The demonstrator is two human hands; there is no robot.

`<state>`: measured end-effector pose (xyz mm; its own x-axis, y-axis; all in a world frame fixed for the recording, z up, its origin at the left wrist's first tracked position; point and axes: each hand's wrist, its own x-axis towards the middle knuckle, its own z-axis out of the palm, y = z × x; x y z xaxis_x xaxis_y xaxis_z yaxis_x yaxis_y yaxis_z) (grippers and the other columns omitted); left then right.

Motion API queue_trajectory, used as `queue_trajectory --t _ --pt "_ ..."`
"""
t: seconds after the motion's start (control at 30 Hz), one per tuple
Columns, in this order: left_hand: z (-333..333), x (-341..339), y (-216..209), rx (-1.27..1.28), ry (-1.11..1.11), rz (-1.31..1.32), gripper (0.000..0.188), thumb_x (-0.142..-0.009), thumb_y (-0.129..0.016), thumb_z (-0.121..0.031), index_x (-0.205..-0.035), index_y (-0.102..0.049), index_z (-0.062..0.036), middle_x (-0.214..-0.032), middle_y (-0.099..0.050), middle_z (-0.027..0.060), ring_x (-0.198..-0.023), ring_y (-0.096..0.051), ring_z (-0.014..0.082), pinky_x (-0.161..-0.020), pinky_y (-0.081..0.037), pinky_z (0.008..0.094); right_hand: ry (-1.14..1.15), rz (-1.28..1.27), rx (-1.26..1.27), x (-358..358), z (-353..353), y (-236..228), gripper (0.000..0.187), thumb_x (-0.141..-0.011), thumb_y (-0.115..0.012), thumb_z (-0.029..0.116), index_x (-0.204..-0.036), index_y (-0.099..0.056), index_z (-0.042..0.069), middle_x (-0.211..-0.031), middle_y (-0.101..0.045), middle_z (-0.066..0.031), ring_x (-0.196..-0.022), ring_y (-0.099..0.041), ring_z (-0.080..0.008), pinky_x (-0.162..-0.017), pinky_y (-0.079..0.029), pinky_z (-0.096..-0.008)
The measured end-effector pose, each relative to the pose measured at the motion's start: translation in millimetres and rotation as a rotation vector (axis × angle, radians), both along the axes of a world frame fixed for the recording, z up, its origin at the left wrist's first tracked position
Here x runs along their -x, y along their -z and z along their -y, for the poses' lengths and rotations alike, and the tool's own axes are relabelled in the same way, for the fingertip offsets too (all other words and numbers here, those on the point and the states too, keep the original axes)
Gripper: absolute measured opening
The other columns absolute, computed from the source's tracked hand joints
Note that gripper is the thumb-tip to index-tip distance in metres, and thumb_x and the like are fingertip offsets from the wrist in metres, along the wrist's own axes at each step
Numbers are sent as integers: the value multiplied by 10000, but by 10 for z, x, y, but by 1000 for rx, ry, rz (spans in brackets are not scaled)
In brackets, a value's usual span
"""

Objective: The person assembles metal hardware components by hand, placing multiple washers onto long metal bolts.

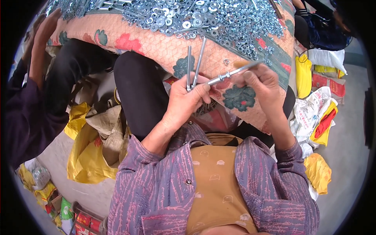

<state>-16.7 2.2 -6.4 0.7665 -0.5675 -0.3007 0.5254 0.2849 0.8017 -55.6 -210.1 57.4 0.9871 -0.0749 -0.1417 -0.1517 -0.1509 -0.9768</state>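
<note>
My left hand [181,96] is closed around several metal bolts. Two long bolts [189,64] stick up from its fingers toward the table. A third, a threaded bolt [236,71], lies slantwise between both hands, its thick end pinched by my left thumb and fingers. A nut and washers [224,76] sit partway along it. My right hand [266,84] is closed at the thin far end of this bolt; whether its fingers also hold a small part is hidden. Both hands are over the near edge of the cloth-covered table [156,58].
Piles of washers, nuts and bolts [188,19] cover the table's far part. A co-worker's arm [41,43] rests at the left edge; another person [325,27] sits at the far right. Yellow sacks [88,156] lie on the floor at left, with white and yellow bags [313,113] at right.
</note>
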Motion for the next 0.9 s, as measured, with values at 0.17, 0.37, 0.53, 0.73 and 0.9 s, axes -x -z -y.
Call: queue_trajectory --t 0.17,0.37,0.53,0.73,0.9 --pt "40 41 44 28 67 26 124 -905 -609 -109 -964 -577 -5 -624 -604 64 -394 -395 36 -366 -273 177 -42 7 -40 -44 -20 -22 352 -955 -553 221 -1191 -560 -40 -976 -676 -120 -843 -660 -130 -771 -532 -255" --pt "69 42 26 55 67 29 125 -904 -610 -109 -965 -580 -4 -624 -605 68 -388 -396 45 -363 -276 179 9 55 -48 -56 -30 -9 417 -980 -489 326 -1181 -568 -31 -954 -679 -130 -800 -668 -147 -720 -541 -254" --pt "-13 -25 -18 46 7 -80 81 -892 -605 -108 -894 -594 -28 -611 -600 31 -427 -407 19 -384 -267 170 -117 -82 -18 -27 24 -14 468 -993 -441 364 -1190 -550 -47 -926 -681 -133 -823 -673 -169 -721 -545 -268" --pt "-60 -30 34 93 -22 -110 85 -902 -597 -105 -893 -590 -21 -642 -614 54 -403 -379 23 -357 -242 183 -100 -169 -54 -32 63 -27 553 -1012 -341 396 -1242 -493 -84 -831 -663 -141 -804 -672 -241 -769 -537 -345" --pt "-17 16 61 117 61 -86 79 -904 -593 -99 -909 -585 -20 -632 -605 66 -389 -369 27 -346 -234 185 -10 -128 -238 -33 -4 -43 502 -1006 -380 361 -1215 -510 -78 -819 -661 -132 -779 -667 -214 -738 -534 -320"
